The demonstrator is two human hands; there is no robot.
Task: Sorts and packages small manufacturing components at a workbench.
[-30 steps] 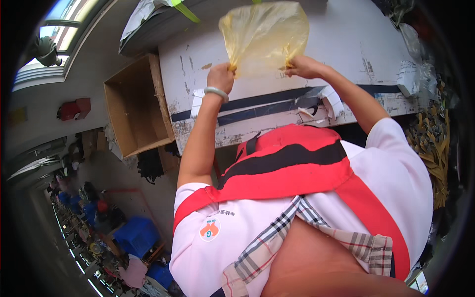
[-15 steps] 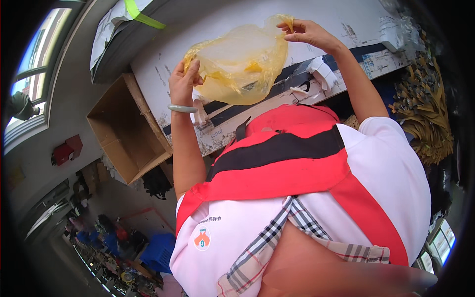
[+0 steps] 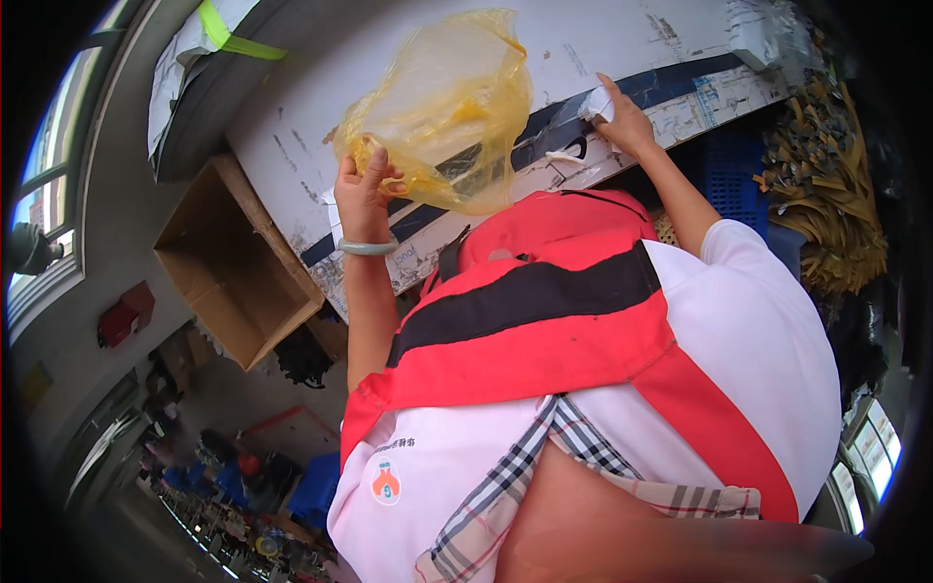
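From my left hand (image 3: 365,199) hangs a thin, see-through yellow plastic bag (image 3: 457,112). Thumb and fingers pinch its edge, while the far side of the bag stands loose above the worktable (image 3: 641,39). At the table's front edge, my right hand (image 3: 625,124) has its fingers closed round a small white bundle (image 3: 597,105). The bundle looks like folded paper or fabric; its exact kind is unclear. Close beside that hand lies a flat white scrap (image 3: 564,156).
An open cardboard box (image 3: 238,262) stands left of the table. Strips of brown material (image 3: 821,194) hang at the right, near a blue crate (image 3: 734,185). Clear plastic wrapping (image 3: 777,39) lies at the far right corner. A bright green strap (image 3: 228,39) crosses a stack at upper left.
My right hand has let go of the yellow bag and moved down to the white bundle, closing on it. My left hand keeps the bag, which has shifted slightly left.
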